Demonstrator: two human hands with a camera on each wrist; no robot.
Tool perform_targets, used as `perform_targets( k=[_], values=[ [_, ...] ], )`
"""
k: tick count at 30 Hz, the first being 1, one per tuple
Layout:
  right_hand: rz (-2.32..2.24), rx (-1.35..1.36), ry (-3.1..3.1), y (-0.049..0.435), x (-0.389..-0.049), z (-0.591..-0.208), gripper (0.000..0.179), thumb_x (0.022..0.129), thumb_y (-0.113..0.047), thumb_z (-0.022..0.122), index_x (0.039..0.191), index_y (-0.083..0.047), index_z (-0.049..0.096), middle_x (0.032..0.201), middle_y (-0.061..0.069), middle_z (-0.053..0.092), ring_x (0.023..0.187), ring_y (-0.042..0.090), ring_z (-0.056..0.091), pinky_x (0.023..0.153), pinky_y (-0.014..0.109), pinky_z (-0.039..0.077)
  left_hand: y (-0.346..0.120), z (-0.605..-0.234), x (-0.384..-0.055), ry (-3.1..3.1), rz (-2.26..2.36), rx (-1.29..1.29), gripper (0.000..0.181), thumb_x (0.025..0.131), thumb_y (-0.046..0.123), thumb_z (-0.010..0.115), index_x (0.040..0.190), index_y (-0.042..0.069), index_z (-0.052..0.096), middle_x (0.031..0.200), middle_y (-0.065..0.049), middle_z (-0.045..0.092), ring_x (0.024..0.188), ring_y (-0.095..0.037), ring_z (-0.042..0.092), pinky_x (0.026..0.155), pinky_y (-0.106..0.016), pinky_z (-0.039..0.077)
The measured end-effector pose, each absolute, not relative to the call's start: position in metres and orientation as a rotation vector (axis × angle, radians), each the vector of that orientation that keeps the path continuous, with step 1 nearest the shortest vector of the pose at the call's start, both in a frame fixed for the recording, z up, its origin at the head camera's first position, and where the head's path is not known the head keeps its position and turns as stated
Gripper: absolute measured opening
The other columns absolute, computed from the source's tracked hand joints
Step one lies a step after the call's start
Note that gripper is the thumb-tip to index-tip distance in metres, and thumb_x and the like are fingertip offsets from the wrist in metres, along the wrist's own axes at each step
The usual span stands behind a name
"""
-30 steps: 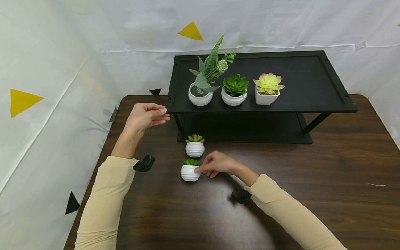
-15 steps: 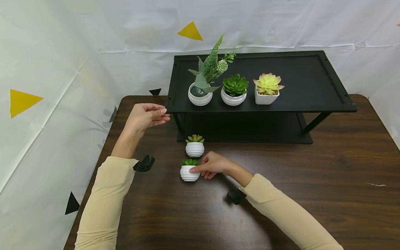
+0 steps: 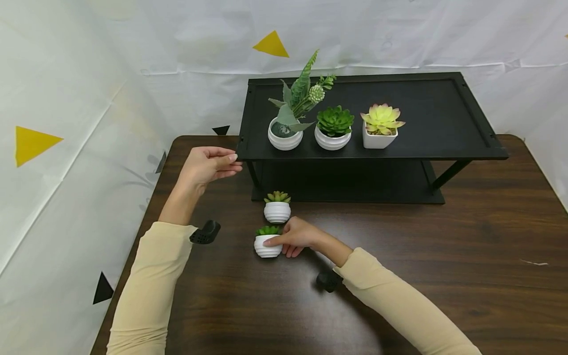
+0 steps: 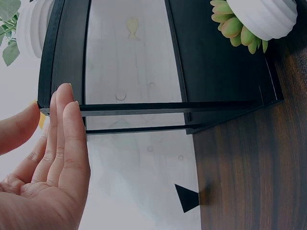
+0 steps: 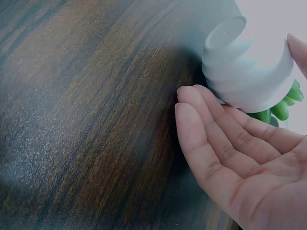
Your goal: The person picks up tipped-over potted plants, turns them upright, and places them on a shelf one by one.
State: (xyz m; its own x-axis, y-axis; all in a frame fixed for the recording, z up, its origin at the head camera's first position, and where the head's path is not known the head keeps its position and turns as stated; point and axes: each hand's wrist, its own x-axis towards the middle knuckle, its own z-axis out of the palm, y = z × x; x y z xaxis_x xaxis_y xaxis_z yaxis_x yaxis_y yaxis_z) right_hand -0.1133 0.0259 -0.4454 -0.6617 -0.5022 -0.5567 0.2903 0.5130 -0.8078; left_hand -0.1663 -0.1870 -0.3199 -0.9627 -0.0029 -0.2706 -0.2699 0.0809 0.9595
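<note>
Right hand (image 3: 298,235), pinched white pot (image 3: 262,249), apparently tilted

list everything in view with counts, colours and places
table: 1, brown, foreground
shelf: 1, black, on table
tall plant: 1, green, shelf's left
middle plant: 1, green, beside tall plant
right plant: 1, yellow-green, beside middle plant
olive plant: 1, olive, before shelf
small plant: 1, green, before olive plant
pots: 5, white, under plants
backdrop: 1, white, behind table
triangles: 2 yellow, 3 black, backdrop
yellow sliver: 1, far right
wrist cameras: 2, black, at wrists
sleeves: 2, cream, forearms
left hand: 1, pinching shelf corner
right hand: 1, gripping small plant
</note>
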Motion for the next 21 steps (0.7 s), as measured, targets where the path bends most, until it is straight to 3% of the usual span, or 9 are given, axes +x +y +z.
perform_targets(
  k=[6, 21],
  values=[
    [-1.22, -0.18, 1.946, 0.025, -0.1132, -0.4439, 0.043, 0.077, -0.032, 0.074, 0.066, 0.008, 0.062, 0.061, 0.016, 0.061, 0.048, 0.017, 0.057, 0.052, 0.035, 0.056, -0.1861, -0.3209, -0.167, 2.153, 1.994, -0.283, 0.027, 0.087, 0.0, 0.06, 0.11, -0.013, 0.056, 0.076, -0.008, 0.067, 0.067, -0.016, 0.067, 0.071, -0.031, 0.056],
    [-1.248, -0.286, 1.933, 0.0273, -0.1162, -0.4478, 0.034, 0.075, -0.021, 0.076, 0.056, -0.006, 0.053, 0.057, 0.007, 0.057, 0.054, 0.017, 0.058, 0.052, 0.031, 0.054, -0.1873, -0.3192, -0.1663, 2.139, 1.981, -0.263, 0.029, 0.087, 0.002, 0.061, 0.111, -0.013, 0.055, 0.075, -0.005, 0.067, 0.069, -0.016, 0.067, 0.071, -0.027, 0.055]
  ],
)
